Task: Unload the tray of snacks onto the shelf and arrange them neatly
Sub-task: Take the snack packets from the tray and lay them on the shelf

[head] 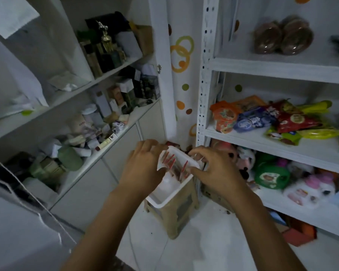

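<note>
**Both hands in the snack tray**

My left hand [143,163] is curled over the far left corner of the white rectangular plastic tray [164,200], fingers bent and closed on the edge of a white-and-red snack packet [162,163] that stands up above the rim. My right hand [213,169] is at the tray's far right edge, thumb and fingertips drawn together in a pinch; I cannot tell whether they grip the rim or a packet. Between my hands, several more thin red-and-white packets [181,169] stand on edge at the far end of the tray, while the near end shows bare white bottom.

The tray sits on a small beige plastic stool [176,218], which stands on the pale floor [204,241] in the corner.

To my right rises the white metal shelf unit [262,137]. Its middle shelf holds a loose heap of bagged snacks: an orange pouch [224,118], a blue-purple bag [250,121], a red bag [294,120] and yellow-green bags [313,133]. The shelf above holds two round brown packs in clear wrap [282,36]. The shelf below holds a green bag [270,175] and pink-and-white items, too blurred to name.
</note>
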